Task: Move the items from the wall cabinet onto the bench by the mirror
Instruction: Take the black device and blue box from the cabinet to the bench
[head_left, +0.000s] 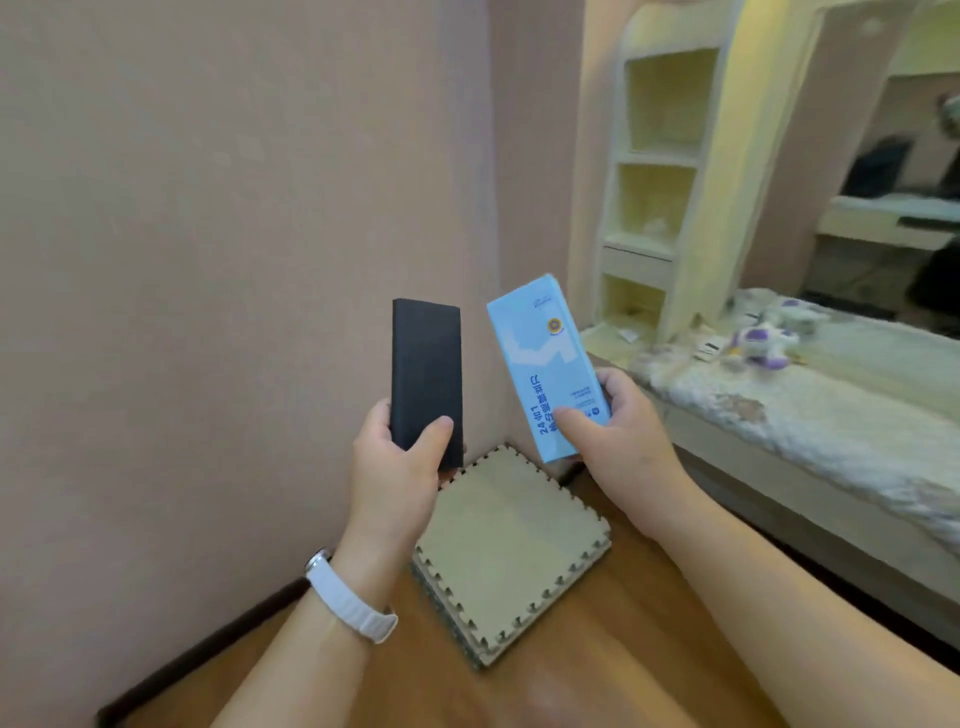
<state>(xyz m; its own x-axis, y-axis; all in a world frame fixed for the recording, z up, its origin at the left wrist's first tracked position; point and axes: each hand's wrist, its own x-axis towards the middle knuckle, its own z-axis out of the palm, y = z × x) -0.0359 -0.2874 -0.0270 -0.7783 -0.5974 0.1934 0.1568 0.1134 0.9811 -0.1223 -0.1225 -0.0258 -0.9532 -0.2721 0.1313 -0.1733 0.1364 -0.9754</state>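
My left hand (397, 462) grips the lower end of a flat black rectangular item (426, 364) and holds it upright in front of the pink wall. My right hand (618, 431) grips the bottom of a light blue packet (545, 358) with printed text, tilted slightly left. Both are held in the air above the floor. To the right runs the bench (810, 415) covered with a fluffy pale cloth, under the mirror (893, 171). A white and purple plush toy (763, 338) and small items lie on the bench. The wall cabinet (660, 156) with open cream shelves stands behind the bench's left end.
A stack of beige foam puzzle mats (511, 551) lies on the wooden floor (597, 649) in the corner, below my hands. The pink wall (234, 260) fills the left. A dark skirting board (208, 660) runs along its base. I wear a white watch (348, 597) on the left wrist.
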